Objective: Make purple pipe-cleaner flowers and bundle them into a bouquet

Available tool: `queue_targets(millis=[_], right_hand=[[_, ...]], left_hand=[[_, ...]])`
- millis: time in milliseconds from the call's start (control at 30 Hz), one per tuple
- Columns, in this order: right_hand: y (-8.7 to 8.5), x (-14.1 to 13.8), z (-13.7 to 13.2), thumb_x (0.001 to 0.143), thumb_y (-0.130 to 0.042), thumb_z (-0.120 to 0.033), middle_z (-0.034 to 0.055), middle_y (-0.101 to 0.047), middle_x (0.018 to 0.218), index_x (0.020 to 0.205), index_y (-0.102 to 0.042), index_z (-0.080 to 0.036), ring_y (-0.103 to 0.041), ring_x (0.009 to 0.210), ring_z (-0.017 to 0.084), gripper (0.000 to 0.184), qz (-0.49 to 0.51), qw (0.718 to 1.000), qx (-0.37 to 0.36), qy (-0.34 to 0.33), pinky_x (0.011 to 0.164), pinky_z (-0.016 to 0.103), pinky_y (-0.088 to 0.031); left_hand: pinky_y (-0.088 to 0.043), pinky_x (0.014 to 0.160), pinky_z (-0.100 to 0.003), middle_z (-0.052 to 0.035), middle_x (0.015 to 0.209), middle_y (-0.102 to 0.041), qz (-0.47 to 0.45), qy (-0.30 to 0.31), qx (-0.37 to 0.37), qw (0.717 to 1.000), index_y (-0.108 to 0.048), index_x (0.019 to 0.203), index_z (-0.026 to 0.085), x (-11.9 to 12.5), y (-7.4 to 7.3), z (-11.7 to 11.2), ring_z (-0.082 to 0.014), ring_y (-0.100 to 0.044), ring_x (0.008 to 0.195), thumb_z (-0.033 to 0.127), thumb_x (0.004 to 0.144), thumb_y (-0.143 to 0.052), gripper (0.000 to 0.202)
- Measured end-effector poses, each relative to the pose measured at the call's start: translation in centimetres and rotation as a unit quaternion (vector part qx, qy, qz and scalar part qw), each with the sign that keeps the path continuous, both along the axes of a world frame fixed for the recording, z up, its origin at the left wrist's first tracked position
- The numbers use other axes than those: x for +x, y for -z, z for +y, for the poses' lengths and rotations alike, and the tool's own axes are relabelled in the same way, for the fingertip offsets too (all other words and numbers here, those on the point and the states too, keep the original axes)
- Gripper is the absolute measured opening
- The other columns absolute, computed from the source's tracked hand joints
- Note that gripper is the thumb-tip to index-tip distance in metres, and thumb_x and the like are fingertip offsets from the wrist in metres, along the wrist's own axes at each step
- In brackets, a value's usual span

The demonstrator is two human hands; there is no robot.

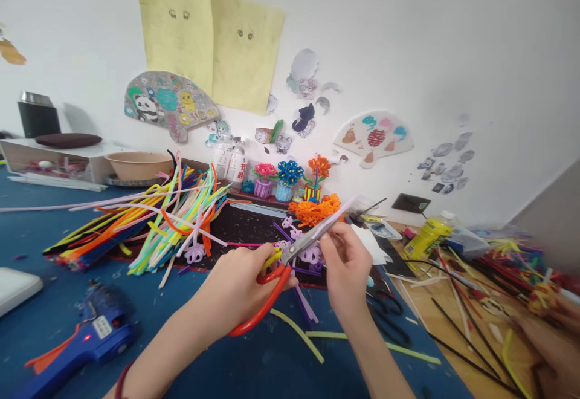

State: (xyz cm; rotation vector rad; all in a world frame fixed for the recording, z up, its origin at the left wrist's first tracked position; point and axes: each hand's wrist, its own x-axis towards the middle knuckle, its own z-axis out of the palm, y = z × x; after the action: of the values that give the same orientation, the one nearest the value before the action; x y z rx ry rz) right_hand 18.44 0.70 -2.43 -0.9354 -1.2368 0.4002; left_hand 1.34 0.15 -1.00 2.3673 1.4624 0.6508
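My left hand [240, 284] is closed around the red handles of a pair of scissors [296, 246], with a bit of yellow showing at its fingertips. The blades point up and to the right, towards my right hand [347, 266]. That hand pinches a pale lilac pipe cleaner [335, 214], which runs alongside the blades; whether they touch it I cannot tell. Beneath the hands lie lilac looped pipe-cleaner shapes [312, 255] and purple stems [302, 302], partly hidden. Pale green pipe-cleaner strips [299, 334] lie on the blue tabletop close to me.
At left are a large pile of coloured pipe cleaners [149, 217] and a blue glue gun [97, 332]. Small pots of pipe-cleaner flowers [290, 178] stand by the wall, behind orange looped pieces [315, 210]. Black scissors [387, 314] and a yellow bottle [428, 236] lie rightward. Another person's hand [550, 341] is far right.
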Motion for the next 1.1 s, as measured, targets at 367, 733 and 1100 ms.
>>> queue_targets(millis=[367,733,1100], right_hand=[[0.21,0.39,0.17,0.084,-0.058,-0.032,-0.0018,-0.051,0.066,0.081,-0.058,-0.018,-0.043,0.055,0.011,0.014,-0.026,1.000,-0.002,-0.007,0.048,0.023,-0.033],[-0.06,0.27,-0.08,0.086,-0.055,-0.027,0.0001,-0.055,0.074,0.080,-0.058,-0.019,-0.051,0.068,0.014,0.010,-0.067,0.997,0.018,-0.024,0.057,0.025,-0.039],[0.09,0.44,0.00,0.087,-0.054,-0.026,0.0003,-0.056,0.077,0.082,-0.059,-0.019,-0.051,0.067,0.014,0.010,-0.086,0.996,0.018,-0.016,0.059,0.026,-0.039]], left_hand=[[-0.019,0.049,-0.023,0.0049,0.052,-0.045,0.007,0.016,0.019,1.000,-0.047,0.067,0.022,-0.50,-0.05,0.19,-0.0119,-0.039,0.045,0.054,0.080,-0.056,0.036],[-0.019,0.050,-0.023,0.0032,0.059,-0.055,0.015,0.006,0.024,1.000,-0.045,0.072,0.022,-0.33,-0.11,0.00,-0.0156,-0.051,0.052,0.052,0.078,-0.058,0.033],[-0.020,0.050,-0.022,0.0038,0.053,-0.046,-0.002,0.014,0.013,1.000,-0.048,0.065,0.021,-0.79,-0.11,0.51,-0.0123,-0.043,0.050,0.050,0.078,-0.058,0.034]])
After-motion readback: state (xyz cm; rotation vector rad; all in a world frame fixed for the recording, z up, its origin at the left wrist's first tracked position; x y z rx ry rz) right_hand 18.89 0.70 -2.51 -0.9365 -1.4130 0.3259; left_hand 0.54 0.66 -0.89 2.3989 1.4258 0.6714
